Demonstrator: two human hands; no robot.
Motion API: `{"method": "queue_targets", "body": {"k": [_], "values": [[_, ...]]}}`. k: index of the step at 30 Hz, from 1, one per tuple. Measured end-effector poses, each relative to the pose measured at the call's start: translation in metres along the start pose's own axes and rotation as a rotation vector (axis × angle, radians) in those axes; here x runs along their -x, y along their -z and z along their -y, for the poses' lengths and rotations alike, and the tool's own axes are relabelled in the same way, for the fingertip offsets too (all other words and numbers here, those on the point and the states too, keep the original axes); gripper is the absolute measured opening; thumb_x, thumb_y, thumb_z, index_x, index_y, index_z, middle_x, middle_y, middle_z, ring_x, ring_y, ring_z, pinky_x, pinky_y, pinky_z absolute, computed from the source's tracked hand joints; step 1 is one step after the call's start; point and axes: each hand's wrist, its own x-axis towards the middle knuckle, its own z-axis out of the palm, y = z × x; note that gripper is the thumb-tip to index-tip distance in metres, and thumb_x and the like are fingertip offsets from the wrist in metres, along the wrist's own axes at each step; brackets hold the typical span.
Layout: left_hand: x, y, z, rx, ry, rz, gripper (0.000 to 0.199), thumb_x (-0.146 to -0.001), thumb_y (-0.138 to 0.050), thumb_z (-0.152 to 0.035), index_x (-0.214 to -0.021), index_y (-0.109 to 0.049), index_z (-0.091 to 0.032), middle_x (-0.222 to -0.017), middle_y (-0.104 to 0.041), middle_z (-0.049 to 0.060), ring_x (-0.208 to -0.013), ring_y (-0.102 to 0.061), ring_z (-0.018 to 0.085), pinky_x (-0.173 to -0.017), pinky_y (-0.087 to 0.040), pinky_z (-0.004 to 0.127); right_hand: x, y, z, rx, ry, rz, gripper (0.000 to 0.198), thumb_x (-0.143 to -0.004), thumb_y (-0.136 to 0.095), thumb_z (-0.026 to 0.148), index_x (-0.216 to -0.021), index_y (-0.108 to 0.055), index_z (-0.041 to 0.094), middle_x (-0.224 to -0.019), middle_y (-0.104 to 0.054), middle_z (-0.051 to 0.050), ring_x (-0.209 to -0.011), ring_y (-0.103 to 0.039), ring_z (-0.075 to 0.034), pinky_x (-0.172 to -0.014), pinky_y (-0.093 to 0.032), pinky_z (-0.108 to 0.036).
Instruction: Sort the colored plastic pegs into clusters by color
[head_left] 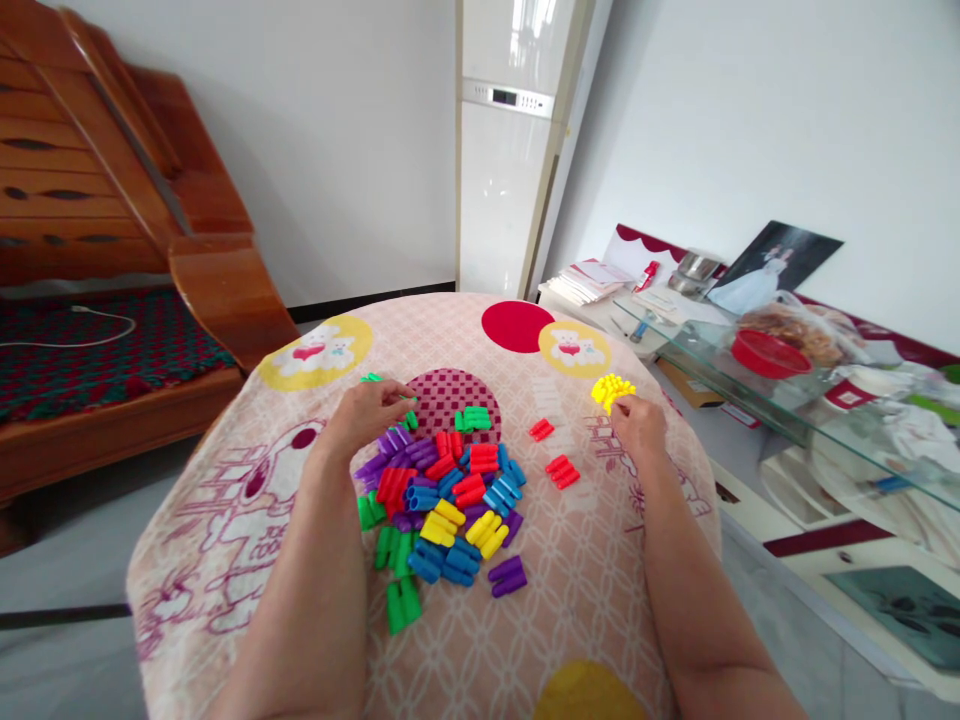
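My left hand [371, 412] is over the far left side of a heap of plastic tube blocks, its fingers curled together. Green tube blocks [410, 420] show right at and under its fingertips, and what lies between them is mostly hidden. On the far right of the table, my right hand [639, 426] has its fingers closed at the near edge of a cluster of yellow tube blocks [613, 390]. Between the hands lie purple [508, 577], blue [502, 493], red [484, 458] and yellow blocks [442, 522], piled loosely. Two red blocks [562, 471] lie apart, nearer my right hand.
A patterned cloth covers the round table [585, 610]. To the right stands a glass-topped cabinet [697, 350] with papers [589, 280], a red bowl [770, 354] and a photo [776, 268]. A wooden bench [214, 270] is at the left, a tall white air conditioner [499, 180] behind.
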Motion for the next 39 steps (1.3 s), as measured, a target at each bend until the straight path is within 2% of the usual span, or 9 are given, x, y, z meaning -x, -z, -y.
{"method": "queue_targets", "body": {"k": [9, 12, 16, 20, 24, 28, 32, 35, 39], "values": [[-0.003, -0.006, 0.005, 0.004, 0.006, 0.005, 0.038, -0.073, -0.060, -0.047, -0.095, -0.077, -0.021, -0.065, -0.072, 0.002, -0.069, -0.069, 0.023, -0.061, -0.049, 0.028, -0.004, -0.004, 0.003, -0.107, -0.099, -0.021, 0.035, -0.089, -0.050, 0.029, -0.103, -0.077, 0.012, -0.096, -0.077, -0.017, -0.087, -0.068, -0.027, -0.077, -0.046, -0.032], [-0.001, -0.006, 0.004, 0.026, 0.019, 0.000, 0.038, -0.073, -0.060, -0.044, -0.097, -0.077, -0.020, -0.066, -0.072, 0.002, -0.069, -0.069, 0.022, -0.063, -0.050, 0.028, 0.004, 0.005, 0.019, -0.233, -0.033, -0.092, 0.032, -0.089, -0.053, 0.030, -0.104, -0.076, 0.014, -0.092, -0.077, -0.014, -0.087, -0.069, -0.026, -0.080, -0.048, -0.033], [0.001, -0.004, 0.003, 0.033, 0.023, -0.046, 0.039, -0.073, -0.059, -0.041, -0.098, -0.076, -0.017, -0.065, -0.071, 0.003, -0.068, -0.068, 0.021, -0.063, -0.050, 0.028, 0.040, 0.021, 0.077, -0.568, 0.397, -0.082, 0.023, -0.094, -0.054, 0.029, -0.094, -0.073, 0.018, -0.089, -0.075, -0.008, -0.080, -0.067, -0.019, -0.076, -0.049, -0.027], [0.004, -0.001, 0.004, 0.055, 0.042, -0.084, 0.041, -0.073, -0.059, -0.040, -0.101, -0.076, -0.015, -0.068, -0.071, 0.004, -0.065, -0.067, 0.020, -0.060, -0.049, 0.027, 0.095, 0.037, 0.141, -0.566, 0.963, 0.107, 0.018, -0.095, -0.062, 0.036, -0.091, -0.070, 0.020, -0.087, -0.070, -0.006, -0.085, -0.063, -0.019, -0.077, -0.047, -0.029], [0.005, 0.000, 0.006, 0.084, 0.044, -0.086, 0.042, -0.074, -0.059, -0.040, -0.103, -0.075, -0.015, -0.068, -0.071, 0.004, -0.063, -0.067, 0.019, -0.059, -0.050, 0.028, 0.127, 0.040, 0.170, -0.401, 1.158, 0.251, 0.023, -0.089, -0.071, 0.039, -0.094, -0.067, 0.017, -0.091, -0.065, -0.008, -0.090, -0.058, -0.022, -0.079, -0.047, -0.034], [0.004, 0.000, 0.006, 0.084, 0.046, -0.089, 0.039, -0.073, -0.061, -0.042, -0.099, -0.075, -0.017, -0.065, -0.071, 0.003, -0.065, -0.068, 0.020, -0.061, -0.051, 0.028, 0.134, 0.028, 0.176, -0.376, 1.168, 0.242, 0.016, -0.096, -0.057, 0.025, -0.086, -0.065, 0.017, -0.089, -0.064, -0.009, -0.088, -0.056, -0.023, -0.080, -0.047, -0.036], [0.001, 0.000, 0.011, 0.099, 0.049, -0.081, 0.040, -0.072, -0.063, -0.044, -0.099, -0.075, -0.016, -0.065, -0.071, 0.004, -0.065, -0.069, 0.022, -0.061, -0.051, 0.029, 0.130, 0.021, 0.176, -0.591, 1.093, 0.204, 0.012, -0.093, -0.054, 0.017, -0.086, -0.063, 0.017, -0.094, -0.068, -0.009, -0.094, -0.060, -0.021, -0.088, -0.049, -0.035], [-0.002, 0.000, 0.015, 0.109, 0.043, -0.072, 0.042, -0.072, -0.063, -0.046, -0.099, -0.075, -0.017, -0.066, -0.072, 0.004, -0.066, -0.069, 0.022, -0.061, -0.052, 0.029, 0.118, 0.028, 0.167, -0.888, 0.897, 0.226, 0.007, -0.089, -0.058, 0.017, -0.092, -0.064, 0.019, -0.098, -0.071, -0.006, -0.093, -0.065, -0.017, -0.085, -0.051, -0.029], [-0.003, 0.000, 0.016, 0.095, 0.053, -0.069, 0.042, -0.072, -0.063, -0.047, -0.099, -0.074, -0.017, -0.065, -0.072, 0.004, -0.066, -0.069, 0.023, -0.061, -0.052, 0.030, 0.087, 0.035, 0.135, -1.097, 0.520, 0.221, 0.010, -0.086, -0.061, 0.027, -0.091, -0.066, 0.020, -0.079, -0.069, 0.001, -0.070, -0.065, -0.013, -0.065, -0.051, -0.022]]}}
